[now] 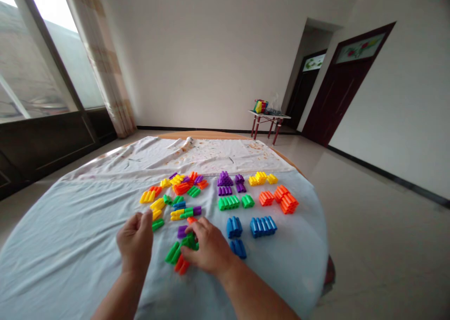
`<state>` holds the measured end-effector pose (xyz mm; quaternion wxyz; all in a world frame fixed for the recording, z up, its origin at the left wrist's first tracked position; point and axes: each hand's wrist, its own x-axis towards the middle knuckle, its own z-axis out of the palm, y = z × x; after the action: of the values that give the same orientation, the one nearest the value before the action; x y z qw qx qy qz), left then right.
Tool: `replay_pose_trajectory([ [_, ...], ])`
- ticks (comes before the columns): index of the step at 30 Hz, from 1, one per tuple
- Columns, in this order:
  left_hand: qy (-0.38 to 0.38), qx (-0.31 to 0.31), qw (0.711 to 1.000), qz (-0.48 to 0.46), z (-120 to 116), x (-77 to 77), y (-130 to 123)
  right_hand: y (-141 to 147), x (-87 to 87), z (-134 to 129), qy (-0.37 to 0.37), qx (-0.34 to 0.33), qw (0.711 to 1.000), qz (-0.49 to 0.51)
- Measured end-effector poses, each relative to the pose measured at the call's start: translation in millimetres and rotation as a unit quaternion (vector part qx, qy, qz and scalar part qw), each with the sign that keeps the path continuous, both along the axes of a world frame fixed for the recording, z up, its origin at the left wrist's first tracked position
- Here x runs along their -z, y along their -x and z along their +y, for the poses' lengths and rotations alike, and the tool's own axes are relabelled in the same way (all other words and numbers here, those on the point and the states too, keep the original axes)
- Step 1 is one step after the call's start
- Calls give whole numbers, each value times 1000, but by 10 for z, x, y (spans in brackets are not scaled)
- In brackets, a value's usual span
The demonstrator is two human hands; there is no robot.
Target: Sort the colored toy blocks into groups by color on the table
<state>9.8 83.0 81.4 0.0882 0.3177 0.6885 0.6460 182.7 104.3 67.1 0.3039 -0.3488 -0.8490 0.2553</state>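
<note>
My left hand (135, 240) is curled closed above the cloth, thumb pressed on the fingers; whatever it may hold is hidden. Just beyond it lie yellow tube-shaped plastic blocks (157, 206) and a green block (158, 224). With thumb and fingers, my right hand (209, 247) grips a green block (190, 241) in the near part of a mixed pile. Around that hand are a purple block (182, 231), another green block (172, 253) and an orange block (182, 265). Blue blocks (238, 249) sit to its right.
Sorted groups stand on the right: purple (225, 179), green (229, 203), yellow (260, 177), orange (288, 203) and blue (263, 226). Mixed blocks (182, 189) lie farther back. A pale cloth (87, 245) covers the round table. A small side table (270, 116) holds bags near the wall.
</note>
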Motion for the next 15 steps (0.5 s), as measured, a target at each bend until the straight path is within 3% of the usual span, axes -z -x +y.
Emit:
replay_pose_trajectory([
  [5, 76, -9, 992, 100, 5, 275, 140, 39, 97, 37, -22, 43, 998, 25],
  [10, 76, 6, 996, 52, -2, 359, 244, 9, 144, 39, 10, 36, 999, -13],
  [15, 72, 7, 997, 36, -3, 401, 257, -91, 83, 77, 35, -30, 999, -1],
])
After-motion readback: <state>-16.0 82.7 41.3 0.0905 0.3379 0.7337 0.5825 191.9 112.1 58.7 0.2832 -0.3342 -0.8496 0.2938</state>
